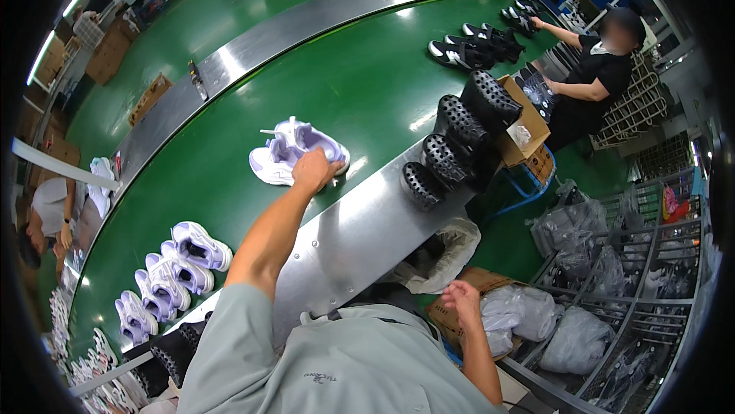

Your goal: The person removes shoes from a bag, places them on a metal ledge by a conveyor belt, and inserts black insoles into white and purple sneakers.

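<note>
On the green conveyor belt (383, 54), a pair of white and lavender sneakers (269, 163) sits close together with white laces standing up. My left hand (312, 171) reaches across the metal edge and is closed on the heel of the nearer sneaker; some of its fingers are hidden. Low at my right side, my right hand (462, 303) hangs with loosely bent fingers, nothing visible in it. Beside it are a cardboard box (478, 280) and clear plastic bags (521, 314).
More white and lavender sneakers (200, 245) line the belt at left. Black perforated shoe forms (444, 157) stand on the metal ledge (344, 230). Black sneakers (463, 54) ride farther along, near a co-worker in black (605, 69). A wire rack (635, 299) holds bagged items at right.
</note>
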Demonstrator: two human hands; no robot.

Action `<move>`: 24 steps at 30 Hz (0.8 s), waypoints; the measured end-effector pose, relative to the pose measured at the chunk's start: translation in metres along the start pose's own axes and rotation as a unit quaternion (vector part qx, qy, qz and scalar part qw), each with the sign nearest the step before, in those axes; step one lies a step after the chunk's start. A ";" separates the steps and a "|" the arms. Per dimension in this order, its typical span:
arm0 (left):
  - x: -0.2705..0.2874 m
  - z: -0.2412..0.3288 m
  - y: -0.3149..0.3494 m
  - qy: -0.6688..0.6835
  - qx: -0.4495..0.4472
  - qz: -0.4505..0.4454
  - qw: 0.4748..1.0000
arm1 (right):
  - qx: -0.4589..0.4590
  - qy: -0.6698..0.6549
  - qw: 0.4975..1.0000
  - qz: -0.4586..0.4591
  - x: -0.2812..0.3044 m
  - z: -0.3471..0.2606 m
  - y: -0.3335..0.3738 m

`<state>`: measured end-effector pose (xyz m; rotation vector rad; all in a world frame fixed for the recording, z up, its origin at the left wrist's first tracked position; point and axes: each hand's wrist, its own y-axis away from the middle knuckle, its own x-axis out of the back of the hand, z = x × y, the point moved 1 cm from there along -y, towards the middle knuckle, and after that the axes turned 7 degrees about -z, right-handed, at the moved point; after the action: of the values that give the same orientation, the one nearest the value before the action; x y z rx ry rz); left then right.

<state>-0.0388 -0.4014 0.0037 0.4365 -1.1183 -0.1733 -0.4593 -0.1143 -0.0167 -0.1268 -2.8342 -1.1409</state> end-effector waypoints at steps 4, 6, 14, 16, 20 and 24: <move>-0.014 -0.004 0.061 -0.049 -0.098 0.079 0.991 | 0.242 0.174 0.942 0.153 -0.008 -0.075 -0.036; -0.027 -0.015 0.106 -0.074 -0.128 0.083 0.985 | 0.320 0.265 0.885 0.209 -0.043 -0.156 -0.025; -0.073 -0.036 0.267 -0.044 -0.102 -0.005 0.994 | 0.468 0.542 0.653 0.246 -0.068 -0.239 -0.077; -0.056 -0.022 0.290 -0.052 -0.113 -0.002 0.992 | 0.466 0.565 0.639 0.236 -0.061 -0.240 -0.085; -0.018 -0.005 0.300 0.026 -0.118 0.107 0.987 | 0.486 0.578 0.608 0.243 -0.070 -0.255 -0.053; 0.045 0.046 0.274 -0.010 -0.255 0.235 0.938 | 0.576 0.543 0.610 -0.040 -0.099 -0.251 0.031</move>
<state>-0.0827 -0.1818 0.1735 -0.2987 -1.1184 -0.0404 -0.3457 -0.2706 0.1741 0.5666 -1.8038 0.6709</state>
